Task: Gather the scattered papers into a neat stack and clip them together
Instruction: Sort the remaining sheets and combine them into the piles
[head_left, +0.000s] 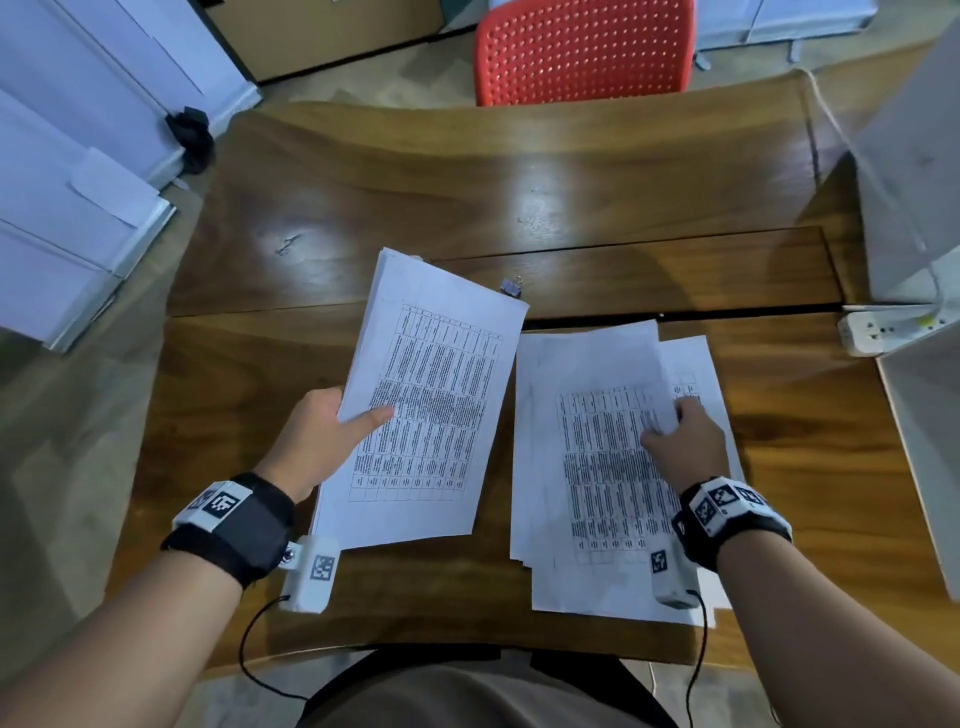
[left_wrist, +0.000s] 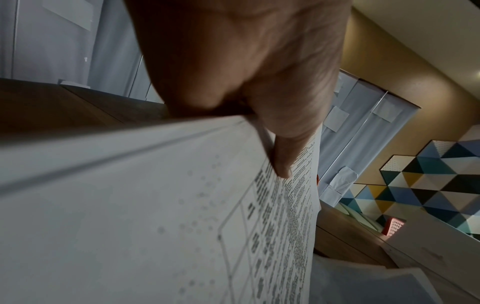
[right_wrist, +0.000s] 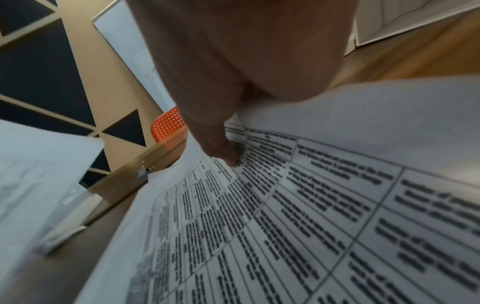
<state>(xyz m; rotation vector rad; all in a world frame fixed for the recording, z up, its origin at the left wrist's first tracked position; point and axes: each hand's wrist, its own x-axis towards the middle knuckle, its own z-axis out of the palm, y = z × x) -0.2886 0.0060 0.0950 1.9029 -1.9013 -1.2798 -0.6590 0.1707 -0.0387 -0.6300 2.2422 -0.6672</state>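
Observation:
My left hand (head_left: 332, 431) grips a gathered stack of printed papers (head_left: 431, 395) by its left edge, thumb on top, holding it tilted above the wooden table (head_left: 467, 197); the left wrist view shows the thumb (left_wrist: 283, 156) pinching the stack of papers (left_wrist: 155, 216). To the right, several loose sheets (head_left: 597, 457) lie overlapped on the table. My right hand (head_left: 680, 441) pinches the curled right edge of the top sheet (right_wrist: 311, 205), lifting it. A small binder clip (head_left: 511, 287) lies on the table just beyond the held stack, also visible in the right wrist view as the binder clip (right_wrist: 142, 172).
A red perforated chair (head_left: 582, 52) stands at the table's far side. A white power strip (head_left: 883, 332) and white boxes (head_left: 914, 182) sit at the right edge. White cabinets (head_left: 78, 182) stand to the left. The table's far half is bare wood.

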